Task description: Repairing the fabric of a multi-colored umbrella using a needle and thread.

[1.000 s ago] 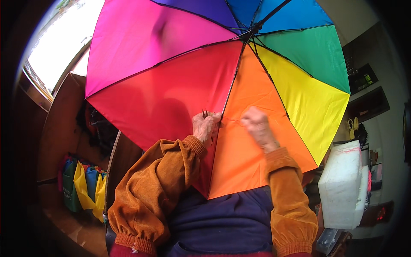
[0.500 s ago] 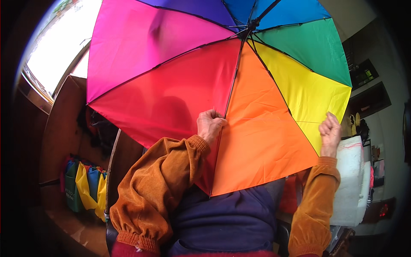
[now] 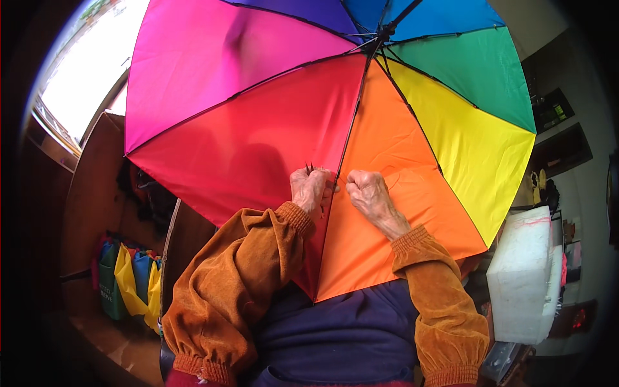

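An opened rainbow umbrella (image 3: pixel 258 138) spreads in front of me, its inner side with black ribs facing me. My left hand (image 3: pixel 309 189) is closed at the black rib (image 3: pixel 349 132) between the red and orange panels, fingertips pinching there. Small dark pointed tips (image 3: pixel 309 168) stick up from behind its fingers; their kind cannot be told. Just to the right, over the orange panel (image 3: pixel 387 238), my right hand (image 3: pixel 369 192) is closed in a pinch, close to the left fingertips. The thread it drew is too fine to make out now.
On the left, colourful folded fabric (image 3: pixel 132 280) hangs by a brown wooden panel (image 3: pixel 97 193). A white foam block (image 3: pixel 521 277) stands at the right. The umbrella's black shaft (image 3: pixel 403 14) points up and away at the top.
My right hand has come left from the yellow panel to beside my left hand. The thin thread stretched between them no longer shows. The umbrella has shifted slightly.
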Demonstrator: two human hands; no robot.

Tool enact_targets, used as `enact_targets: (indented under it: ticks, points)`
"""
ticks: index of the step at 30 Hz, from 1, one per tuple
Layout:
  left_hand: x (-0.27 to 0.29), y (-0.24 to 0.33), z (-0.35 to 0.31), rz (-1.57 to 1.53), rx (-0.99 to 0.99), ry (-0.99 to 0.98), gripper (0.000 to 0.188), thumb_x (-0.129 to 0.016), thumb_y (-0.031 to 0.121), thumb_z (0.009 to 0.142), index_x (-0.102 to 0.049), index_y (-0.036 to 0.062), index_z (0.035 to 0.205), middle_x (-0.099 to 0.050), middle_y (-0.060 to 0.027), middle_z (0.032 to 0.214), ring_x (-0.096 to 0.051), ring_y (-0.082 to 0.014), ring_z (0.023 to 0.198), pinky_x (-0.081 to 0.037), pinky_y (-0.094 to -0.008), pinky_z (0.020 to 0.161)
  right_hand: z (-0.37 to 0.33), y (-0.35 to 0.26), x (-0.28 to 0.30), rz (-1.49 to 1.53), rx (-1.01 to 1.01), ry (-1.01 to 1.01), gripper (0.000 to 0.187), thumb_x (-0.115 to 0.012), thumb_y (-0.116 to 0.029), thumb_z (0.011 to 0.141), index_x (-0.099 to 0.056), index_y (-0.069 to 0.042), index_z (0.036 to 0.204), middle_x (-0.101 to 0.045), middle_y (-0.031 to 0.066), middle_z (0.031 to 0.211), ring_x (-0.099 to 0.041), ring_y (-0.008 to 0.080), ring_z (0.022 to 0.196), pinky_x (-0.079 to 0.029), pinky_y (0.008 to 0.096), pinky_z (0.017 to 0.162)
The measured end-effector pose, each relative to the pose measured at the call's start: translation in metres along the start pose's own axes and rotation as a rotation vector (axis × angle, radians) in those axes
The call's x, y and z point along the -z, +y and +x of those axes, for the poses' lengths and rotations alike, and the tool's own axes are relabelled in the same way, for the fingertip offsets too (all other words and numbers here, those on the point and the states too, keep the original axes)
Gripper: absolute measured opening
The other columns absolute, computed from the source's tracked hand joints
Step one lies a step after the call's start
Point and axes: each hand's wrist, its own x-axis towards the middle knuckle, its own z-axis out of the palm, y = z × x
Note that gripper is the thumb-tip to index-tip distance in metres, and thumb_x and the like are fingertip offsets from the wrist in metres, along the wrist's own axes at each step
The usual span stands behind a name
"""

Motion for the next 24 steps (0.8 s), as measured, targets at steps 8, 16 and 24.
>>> enact_targets:
  ticks: [8, 16, 24]
  points:
    - [-0.003, -0.002, 0.001, -0.08, -0.023, -0.016, 0.009, -0.051, 0.007, 0.082, -0.052, -0.0027, 0.083, -0.056, -0.0175, 0.065, -0.034, -0.0075, 0.041, -0.024, -0.0223, 0.035, -0.004, 0.003, 0.004, 0.038, 0.094, -0.069, 0.012, -0.051, 0.002, 0.07, -0.041, 0.002, 0.063, -0.045, 0.018, 0.06, -0.05, 0.034, 0.059, -0.038, 0.0415, 0.053]
    - [-0.005, -0.004, -0.003, -0.06, -0.064, -0.029, 0.01, -0.052, 0.01, 0.082, -0.051, -0.0005, 0.082, -0.056, -0.015, 0.064, -0.039, -0.008, 0.042, -0.026, -0.0217, 0.035, 0.004, 0.018, -0.006, -0.003, 0.198, -0.021, 0.003, -0.053, 0.004, 0.07, -0.052, 0.001, 0.072, -0.051, 0.0158, 0.067, -0.053, 0.0308, 0.066, -0.042, 0.0378, 0.059]
    - [-0.006, -0.003, 0.001, 0.048, -0.229, -0.041, 0.015, -0.057, 0.014, 0.081, -0.055, 0.0013, 0.074, -0.055, -0.0048, 0.059, -0.054, -0.0106, 0.047, -0.041, -0.025, 0.038, 0.003, -0.011, -0.004, 0.161, -0.013, 0.081, 0.008, -0.052, 0.002, 0.077, -0.057, 0.0, 0.083, -0.056, 0.0097, 0.068, -0.057, 0.0169, 0.06, -0.045, 0.0315, 0.054]
